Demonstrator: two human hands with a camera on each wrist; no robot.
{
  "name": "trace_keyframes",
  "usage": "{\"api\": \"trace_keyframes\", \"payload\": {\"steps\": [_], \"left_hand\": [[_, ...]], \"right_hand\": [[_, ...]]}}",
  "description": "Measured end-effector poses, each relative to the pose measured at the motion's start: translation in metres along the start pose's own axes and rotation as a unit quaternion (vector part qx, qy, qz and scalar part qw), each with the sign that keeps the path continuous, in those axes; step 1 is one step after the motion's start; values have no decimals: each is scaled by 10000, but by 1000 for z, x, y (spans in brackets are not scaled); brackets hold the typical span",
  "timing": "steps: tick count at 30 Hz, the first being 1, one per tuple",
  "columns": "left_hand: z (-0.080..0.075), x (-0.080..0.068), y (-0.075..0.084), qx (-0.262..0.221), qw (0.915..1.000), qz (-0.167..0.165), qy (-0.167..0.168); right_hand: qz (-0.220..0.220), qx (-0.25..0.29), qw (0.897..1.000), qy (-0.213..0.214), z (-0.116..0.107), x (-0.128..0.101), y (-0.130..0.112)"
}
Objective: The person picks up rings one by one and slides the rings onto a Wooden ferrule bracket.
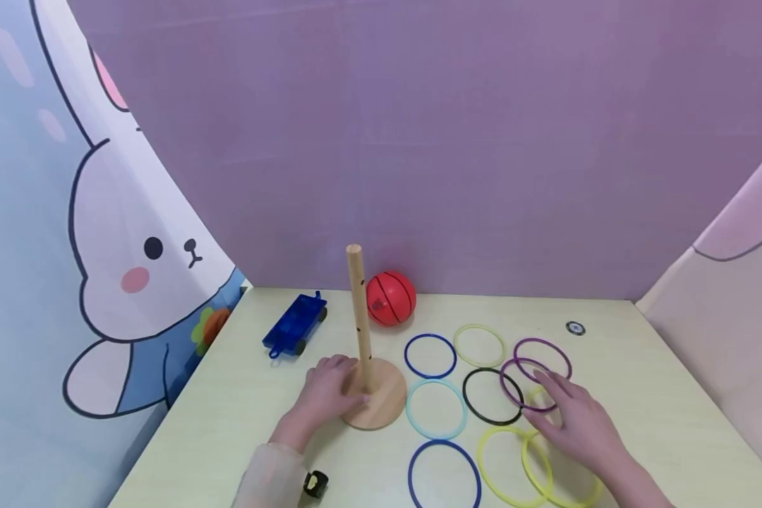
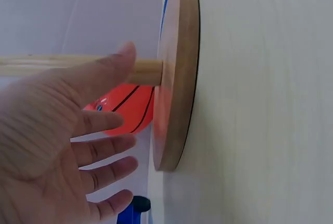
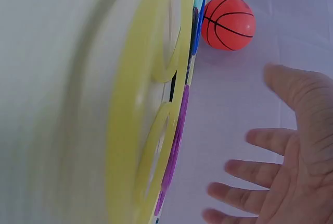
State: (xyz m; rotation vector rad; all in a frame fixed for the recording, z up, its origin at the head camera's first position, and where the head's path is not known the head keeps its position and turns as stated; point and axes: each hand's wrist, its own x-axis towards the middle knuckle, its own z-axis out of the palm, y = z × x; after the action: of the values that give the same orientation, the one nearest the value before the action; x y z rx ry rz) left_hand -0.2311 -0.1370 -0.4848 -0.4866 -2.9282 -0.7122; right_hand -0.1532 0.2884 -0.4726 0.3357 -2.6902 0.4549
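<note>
A round wooden base (image 1: 389, 401) with an upright wooden post (image 1: 359, 303) stands left of several flat rings. My left hand (image 1: 326, 394) is at the base's left side, its thumb near the foot of the post. In the left wrist view its fingers (image 2: 106, 148) are spread and not wrapped around the post. My right hand (image 1: 581, 423) hovers over the rings on the right, fingers spread and holding nothing. Under or beside it lie two purple rings (image 1: 568, 358) and overlapping yellow rings (image 1: 482, 466). A black ring (image 1: 465, 398) lies just left of it.
A red ball (image 1: 391, 299) sits behind the post by the purple backdrop. At the back left is a blue toy wagon (image 1: 297, 323). Light blue (image 1: 409, 416) and dark blue rings (image 1: 411, 469) lie mid-table. A small black object (image 1: 316, 484) is near my left sleeve; a round disc (image 1: 575, 328) lies back right.
</note>
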Motion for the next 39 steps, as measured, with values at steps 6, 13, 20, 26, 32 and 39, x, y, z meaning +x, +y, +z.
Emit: {"api": "trace_keyframes", "payload": {"steps": [6,13,20,26,32,39], "left_hand": [[11,11,4,-283,9982,-260,-456],[17,17,5,-542,9968,-245,-535],[20,20,7,-638,9960,-295,-550],[21,21,7,-731,9950,-356,-572],[21,20,7,-650,9961,-246,-545],[22,20,7,-602,9966,-216,-512]], "right_hand": [[510,258,9974,-436,-6,-12,8],[1158,450,9855,-1156,-13,-22,20],[1279,454,9814,-1360,-12,-25,26],[1284,454,9808,-1397,-12,-23,28],[1501,293,9761,-1543,-13,-20,30],[1727,250,9679,-1808,-12,-20,34]]}}
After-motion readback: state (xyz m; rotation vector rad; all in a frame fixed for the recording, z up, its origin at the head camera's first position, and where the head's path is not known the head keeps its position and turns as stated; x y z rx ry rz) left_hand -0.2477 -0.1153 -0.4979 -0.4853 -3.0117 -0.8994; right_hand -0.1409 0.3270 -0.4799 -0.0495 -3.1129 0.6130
